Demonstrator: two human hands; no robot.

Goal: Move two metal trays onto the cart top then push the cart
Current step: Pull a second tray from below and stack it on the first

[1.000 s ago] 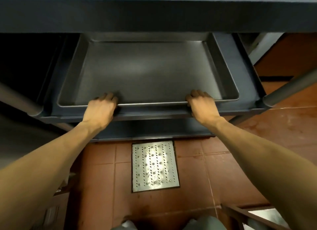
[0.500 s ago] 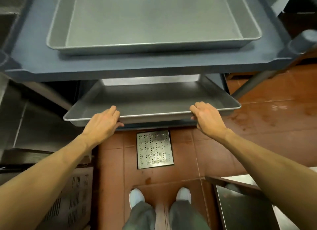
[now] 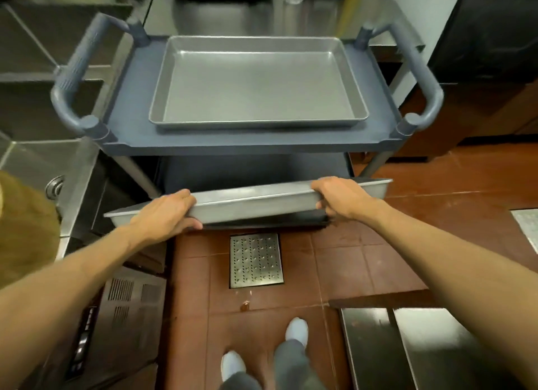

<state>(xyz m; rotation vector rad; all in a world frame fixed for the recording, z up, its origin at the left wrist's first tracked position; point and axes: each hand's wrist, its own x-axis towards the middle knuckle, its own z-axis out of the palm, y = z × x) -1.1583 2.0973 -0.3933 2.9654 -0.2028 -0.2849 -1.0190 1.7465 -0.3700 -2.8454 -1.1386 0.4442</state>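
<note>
One empty metal tray [image 3: 256, 81] lies flat on the grey-blue cart top [image 3: 131, 87]. A second metal tray [image 3: 253, 205] is held in the air in front of the cart, below its top shelf, tilted with the right end higher. My left hand [image 3: 166, 215] grips its near rim toward the left. My right hand [image 3: 340, 199] grips the same rim toward the right. The cart has a curved handle on its left side [image 3: 75, 72] and another on its right side [image 3: 422, 72].
A steel counter [image 3: 37, 145] stands left of the cart, and a dark cabinet [image 3: 489, 31] at the right. A perforated floor drain [image 3: 256, 258] sits in the red tile floor. Steel equipment [image 3: 407, 346] is at the lower right. My feet are at the bottom.
The second tray has come fully out of the lower shelf toward me and now tilts in my hands. The view has risen, so the whole cart top and its handles show.
</note>
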